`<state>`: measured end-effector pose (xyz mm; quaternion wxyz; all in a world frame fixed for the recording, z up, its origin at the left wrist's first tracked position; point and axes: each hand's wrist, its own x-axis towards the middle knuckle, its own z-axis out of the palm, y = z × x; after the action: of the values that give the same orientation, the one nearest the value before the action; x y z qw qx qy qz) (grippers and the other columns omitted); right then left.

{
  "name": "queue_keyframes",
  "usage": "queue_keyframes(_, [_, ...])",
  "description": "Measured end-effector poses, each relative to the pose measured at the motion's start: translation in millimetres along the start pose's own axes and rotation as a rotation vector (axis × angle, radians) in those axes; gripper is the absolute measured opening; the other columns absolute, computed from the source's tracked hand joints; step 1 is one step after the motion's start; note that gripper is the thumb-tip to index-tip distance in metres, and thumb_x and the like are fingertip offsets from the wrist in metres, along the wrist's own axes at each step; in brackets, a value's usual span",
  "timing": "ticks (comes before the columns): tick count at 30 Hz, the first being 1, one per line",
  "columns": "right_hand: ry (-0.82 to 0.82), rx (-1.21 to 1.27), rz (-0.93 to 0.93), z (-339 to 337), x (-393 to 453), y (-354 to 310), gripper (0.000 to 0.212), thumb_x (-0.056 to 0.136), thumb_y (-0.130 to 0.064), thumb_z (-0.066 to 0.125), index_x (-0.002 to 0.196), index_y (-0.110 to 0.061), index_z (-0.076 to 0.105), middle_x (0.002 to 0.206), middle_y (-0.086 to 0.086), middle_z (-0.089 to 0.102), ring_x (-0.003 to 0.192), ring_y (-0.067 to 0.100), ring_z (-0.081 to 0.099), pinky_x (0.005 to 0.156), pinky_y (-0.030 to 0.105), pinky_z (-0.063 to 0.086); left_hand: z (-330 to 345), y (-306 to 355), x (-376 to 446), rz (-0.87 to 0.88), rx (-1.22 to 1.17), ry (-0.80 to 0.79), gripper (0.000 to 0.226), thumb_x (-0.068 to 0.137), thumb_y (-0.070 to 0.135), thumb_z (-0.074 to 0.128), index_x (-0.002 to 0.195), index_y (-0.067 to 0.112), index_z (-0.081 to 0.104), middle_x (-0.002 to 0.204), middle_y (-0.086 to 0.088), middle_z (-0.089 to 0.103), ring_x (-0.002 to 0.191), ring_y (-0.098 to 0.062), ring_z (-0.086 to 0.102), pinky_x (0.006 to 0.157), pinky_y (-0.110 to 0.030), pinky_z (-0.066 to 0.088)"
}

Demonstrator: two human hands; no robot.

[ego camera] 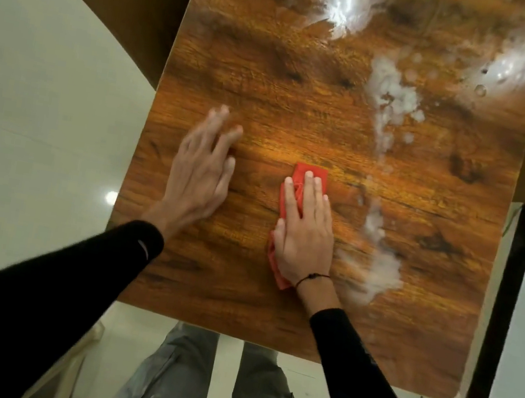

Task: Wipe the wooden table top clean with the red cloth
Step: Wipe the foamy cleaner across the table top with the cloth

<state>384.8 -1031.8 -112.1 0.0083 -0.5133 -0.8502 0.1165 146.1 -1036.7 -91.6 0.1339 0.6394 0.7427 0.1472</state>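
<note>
While the right hand (304, 233) presses flat, fingers straight, on the folded red cloth (295, 201) at the centre of the frame, the left hand (205, 172) lies open on the wooden counter (277, 62) just beside it. White foamy streaks (392, 123) run down the counter's right half.

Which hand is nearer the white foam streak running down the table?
Right. The right hand presses the red cloth just left of the white foam streak; the left hand lies farther left.
</note>
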Motion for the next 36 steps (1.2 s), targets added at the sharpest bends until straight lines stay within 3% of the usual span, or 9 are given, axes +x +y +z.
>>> queue_keyframes(5, [-0.008,-0.022,0.026,-15.5,46.3,17.9,0.078,0.108,-0.032,0.039,0.182,-0.018,0.016,0.189,0.018,0.005,0.176,0.035,0.005,0.143,0.052,0.011,19.8,13.2,-53.5,-0.095,0.007,-0.092,0.058,0.117,0.029,0.042,0.172,0.013,0.034,0.185,-0.013,0.017,0.172,-0.029,0.014,0.140,-0.049,0.012])
queue_keyframes(10, [-0.023,-0.020,-0.146,-10.8,70.3,-9.0,0.079,0.108,-0.033,0.038,0.181,-0.016,0.016,0.189,0.018,0.006,0.176,0.035,0.007,0.143,0.054,0.016,31.0,6.5,-57.2,-0.090,0.049,-0.047,0.062,0.117,0.033,0.037,0.175,0.016,0.025,0.186,-0.010,0.014,0.172,-0.027,0.012,0.140,-0.043,0.006])
queue_keyframes(15, [-0.091,0.009,-0.395,-2.9,30.4,-22.3,0.079,0.108,-0.033,0.042,0.181,-0.017,0.018,0.189,0.015,0.006,0.177,0.032,0.005,0.142,0.055,0.016,30.8,11.3,-58.2,-0.099,0.030,-0.012,0.062,0.117,0.028,0.041,0.175,0.010,0.026,0.185,-0.012,0.017,0.172,-0.026,0.015,0.140,-0.043,0.010])
queue_keyframes(19, [-0.140,-0.045,-0.484,2.7,-19.2,3.0,0.081,0.108,-0.037,0.043,0.182,-0.019,0.016,0.190,0.015,0.004,0.177,0.032,0.005,0.143,0.054,0.012,31.5,13.2,-59.4,-0.107,0.031,-0.005,0.062,0.116,0.032,0.040,0.173,0.010,0.030,0.184,-0.012,0.020,0.171,-0.028,0.018,0.140,-0.044,0.011])
queue_keyframes(23, [-0.118,-0.045,-0.337,-4.7,-32.4,38.1,0.083,0.105,-0.033,0.047,0.182,-0.020,0.018,0.189,0.016,0.007,0.176,0.033,0.006,0.144,0.047,0.002,36.0,8.9,-59.8,-0.108,0.037,-0.012,0.065,0.116,0.038,0.040,0.174,0.012,0.027,0.185,-0.011,0.017,0.172,-0.027,0.015,0.139,-0.039,0.004])
queue_keyframes(29, [-0.059,-0.009,-0.127,-16.9,21.3,44.7,0.080,0.106,-0.037,0.041,0.182,-0.019,0.019,0.190,0.016,0.004,0.177,0.033,0.002,0.143,0.053,0.010,36.4,5.0,-61.0,-0.094,0.032,-0.017,0.070,0.114,0.044,0.043,0.174,0.012,0.027,0.185,-0.012,0.016,0.172,-0.029,0.013,0.140,-0.042,0.006])
queue_keyframes(36, [-0.033,-0.029,-0.250,-11.4,45.6,24.2,0.081,0.111,-0.054,0.042,0.182,-0.023,0.018,0.190,0.014,0.005,0.176,0.033,0.005,0.143,0.054,0.011,37.3,9.4,-59.0,-0.089,0.052,0.005,0.070,0.112,0.048,0.044,0.174,0.016,0.032,0.184,-0.012,0.020,0.171,-0.032,0.018,0.137,-0.051,0.016])
